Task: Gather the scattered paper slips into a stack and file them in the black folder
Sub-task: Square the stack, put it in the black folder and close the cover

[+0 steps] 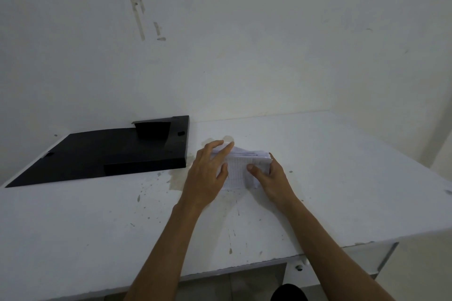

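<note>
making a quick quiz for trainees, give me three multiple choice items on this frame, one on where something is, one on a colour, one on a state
1. Where does the folder lie relative to the paper stack?
A. to its left
B. to its right
C. under it

2. What colour is the folder?
A. white
B. black
C. red

3. How is the stack being handled?
A. lying untouched
B. one hand only
C. held between both hands

Answers: 1 A, the folder sits at the table's left side, apart from the stack. 2 B, it is plainly black against the white table. 3 C, the left hand and right hand press on the stack from either side.
</note>
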The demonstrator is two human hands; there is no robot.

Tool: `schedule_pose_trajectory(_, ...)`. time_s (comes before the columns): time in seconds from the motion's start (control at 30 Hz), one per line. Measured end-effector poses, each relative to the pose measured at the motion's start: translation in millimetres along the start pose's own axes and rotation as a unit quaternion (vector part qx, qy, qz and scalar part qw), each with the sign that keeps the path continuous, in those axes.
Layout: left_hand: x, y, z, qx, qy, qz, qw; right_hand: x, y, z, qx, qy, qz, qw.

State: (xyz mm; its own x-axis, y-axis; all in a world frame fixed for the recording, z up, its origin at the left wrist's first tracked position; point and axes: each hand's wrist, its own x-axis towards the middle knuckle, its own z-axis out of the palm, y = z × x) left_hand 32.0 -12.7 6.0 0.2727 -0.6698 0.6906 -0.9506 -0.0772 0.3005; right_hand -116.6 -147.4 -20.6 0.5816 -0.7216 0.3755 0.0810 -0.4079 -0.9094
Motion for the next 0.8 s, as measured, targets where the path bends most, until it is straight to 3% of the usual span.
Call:
schedule_pose_trajectory(0.13, 5.7, 0.3, -0.6, 0.048, 0.027, 0.015, 0.998, -0.5, -0.6, -0.7, 0.002, -0.004, 0.011, 1.000)
schedule_pose_trajectory(0.3, 2.5, -1.2, 3.2, 0.024, -0.026, -0.006, 0.999, 0.4, -1.4, -2.1, 0.002, -0.006, 0.011, 1.000)
schedule_pose_trajectory(0.4, -2.6, -0.3, 2.1, -0.091, 0.019, -0.077, 0.993, 1.2, -0.9, -3.4, 0.010, -0.015, 0.024, 1.000)
schedule_pose_trajectory(0.5, -8.8, 1.8, 2.7, -0.288, 0.020, -0.212, 0.934, 0.5, -3.8, -4.3, 0.026, -0.007, 0.031, 0.999)
schedule_pose_trajectory(0.57, -10.8, 0.5, 5.0, -0.319, -0.015, -0.254, 0.913, 0.4, -5.1, -3.2, 0.038, 0.003, 0.038, 0.999)
schedule_pose_trajectory(0.73, -0.7, -4.4, 1.1, -0.232, -0.026, -0.233, 0.944, 2.2, -5.0, -5.1, 0.064, -0.036, 0.110, 0.991)
schedule_pose_trajectory(0.8, 10.5, -2.3, -9.5, -0.182, -0.034, -0.183, 0.966, 5.0, -9.8, -7.2, 0.040, 0.004, 0.094, 0.995)
